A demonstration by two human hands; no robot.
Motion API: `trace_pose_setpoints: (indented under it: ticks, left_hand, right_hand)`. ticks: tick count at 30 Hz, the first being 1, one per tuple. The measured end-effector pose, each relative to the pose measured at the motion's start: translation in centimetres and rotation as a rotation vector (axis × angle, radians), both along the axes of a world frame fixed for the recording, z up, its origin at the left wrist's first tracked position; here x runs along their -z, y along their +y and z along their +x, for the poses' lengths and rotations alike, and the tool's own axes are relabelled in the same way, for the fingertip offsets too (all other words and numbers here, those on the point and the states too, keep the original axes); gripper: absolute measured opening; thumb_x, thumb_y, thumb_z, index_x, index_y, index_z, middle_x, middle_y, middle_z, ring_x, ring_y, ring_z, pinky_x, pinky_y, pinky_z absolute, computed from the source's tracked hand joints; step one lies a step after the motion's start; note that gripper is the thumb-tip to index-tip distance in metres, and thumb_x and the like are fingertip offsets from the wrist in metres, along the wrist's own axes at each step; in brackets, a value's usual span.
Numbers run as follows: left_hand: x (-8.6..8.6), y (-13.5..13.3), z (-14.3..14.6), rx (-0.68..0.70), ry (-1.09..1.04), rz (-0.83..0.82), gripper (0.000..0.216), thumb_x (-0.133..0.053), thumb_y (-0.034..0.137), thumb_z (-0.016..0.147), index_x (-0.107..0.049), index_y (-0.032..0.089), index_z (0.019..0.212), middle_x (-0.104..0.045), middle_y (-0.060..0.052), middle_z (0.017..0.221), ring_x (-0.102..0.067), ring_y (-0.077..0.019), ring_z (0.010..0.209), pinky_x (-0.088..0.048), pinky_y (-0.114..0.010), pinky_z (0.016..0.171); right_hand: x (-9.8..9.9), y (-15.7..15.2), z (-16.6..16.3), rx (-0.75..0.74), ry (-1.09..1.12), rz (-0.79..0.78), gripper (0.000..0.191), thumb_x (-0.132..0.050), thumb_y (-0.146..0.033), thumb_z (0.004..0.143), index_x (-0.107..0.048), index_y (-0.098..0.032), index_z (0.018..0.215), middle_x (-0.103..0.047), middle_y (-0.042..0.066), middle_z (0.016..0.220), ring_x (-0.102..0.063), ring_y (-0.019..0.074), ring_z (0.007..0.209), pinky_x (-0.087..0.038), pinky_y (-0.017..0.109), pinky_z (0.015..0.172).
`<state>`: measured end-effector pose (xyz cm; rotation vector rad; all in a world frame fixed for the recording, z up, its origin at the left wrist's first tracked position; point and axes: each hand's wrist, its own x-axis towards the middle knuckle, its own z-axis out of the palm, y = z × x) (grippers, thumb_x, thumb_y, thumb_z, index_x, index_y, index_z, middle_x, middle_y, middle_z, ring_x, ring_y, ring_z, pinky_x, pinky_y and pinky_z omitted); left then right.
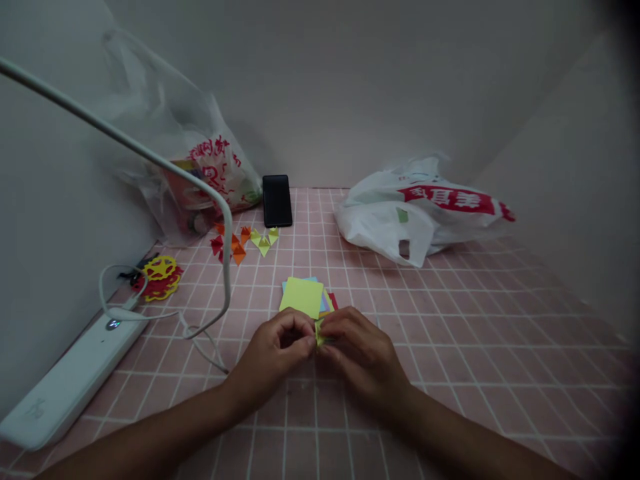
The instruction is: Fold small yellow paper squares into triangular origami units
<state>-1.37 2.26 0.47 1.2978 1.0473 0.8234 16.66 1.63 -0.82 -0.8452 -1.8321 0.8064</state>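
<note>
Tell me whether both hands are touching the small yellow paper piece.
Touching. Head view shows left hand and right hand pinching the yellow paper piece together.

Worktop (500, 347), right and near right: open tiles, seemingly bare, though the edge is dim. Far right: white bag (415, 213). Far left: clear bag (175, 133), phone (277, 200), folded paper pieces (245, 243). Left: lamp arm (150, 157) arching over, power strip (65, 383), looped cable (195, 330). Centre: paper stack (303, 297).
</note>
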Motion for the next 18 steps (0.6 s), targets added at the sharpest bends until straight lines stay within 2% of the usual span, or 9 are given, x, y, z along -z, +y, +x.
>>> trace_pose_setpoints:
  ticks: [18]
  left_hand:
    - [-0.2,-0.26,0.08,0.005,0.173,0.242,0.009,-0.055,0.012,0.083,-0.056,0.018,0.077,-0.059,-0.004,0.088,-0.057,-0.0168,0.085,-0.044,-0.028,0.078]
  right_hand:
    - [-0.24,-0.06,-0.02,-0.005,-0.03,-0.044,0.012,-0.059,-0.006,0.086,-0.061,-0.018,0.09,-0.061,0.005,0.086,-0.059,0.0172,0.084,-0.049,0.032,0.074]
